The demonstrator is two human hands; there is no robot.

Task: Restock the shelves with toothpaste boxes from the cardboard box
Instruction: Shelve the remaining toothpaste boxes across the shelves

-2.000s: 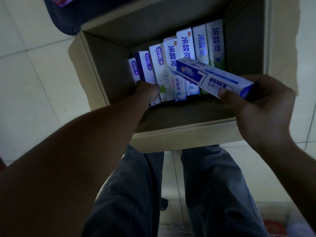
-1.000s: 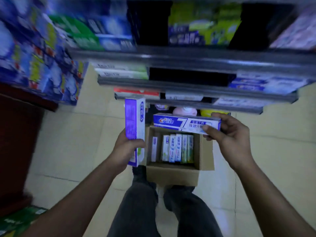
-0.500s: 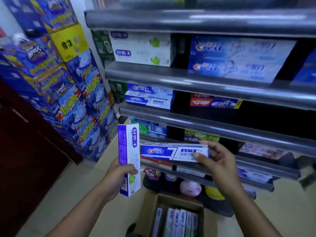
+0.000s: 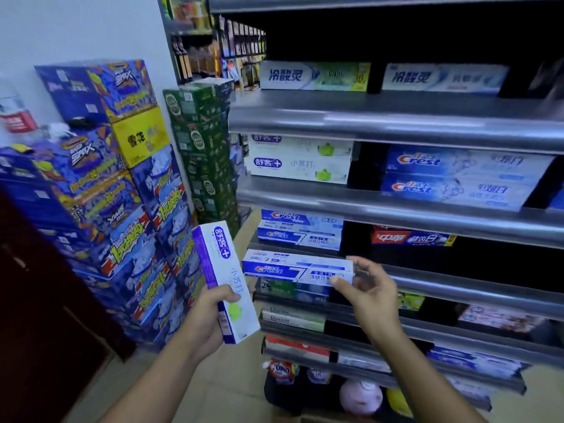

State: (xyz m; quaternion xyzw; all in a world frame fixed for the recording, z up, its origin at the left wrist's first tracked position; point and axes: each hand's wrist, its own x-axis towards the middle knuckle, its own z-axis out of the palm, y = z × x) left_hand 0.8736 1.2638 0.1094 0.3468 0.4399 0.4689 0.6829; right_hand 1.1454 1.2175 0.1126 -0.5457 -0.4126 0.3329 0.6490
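Two boxes held: left hand (image 4: 207,319) wrapped round the lower half of a purple-and-white box (image 4: 225,279), upright and slightly tilted; right hand (image 4: 369,297) pinching the right end of a blue Crest box (image 4: 297,270) between thumb and fingertips, box held level
Change: half a second ago both boxes hung lower, above the cardboard box; the view has since lifted, the cardboard box has slipped out at the bottom edge, and the blue Crest box now lies just below the matching Crest stack (image 4: 300,230)
Meaning for task: carrying judged finished, placing about to begin; the blue Crest box probably belongs on that stack; the purple-and-white box matches the white stack (image 4: 300,161) one shelf higher
Materials: toothpaste boxes of glossy printed card; long rectangular prisms, sharp-edged, likely light and rigid yet crushable under a hard grip; shelves (image 4: 396,123) of smooth grey metal with rounded front lips
Surroundings: printed drink cartons (image 4: 122,190) stacked at left
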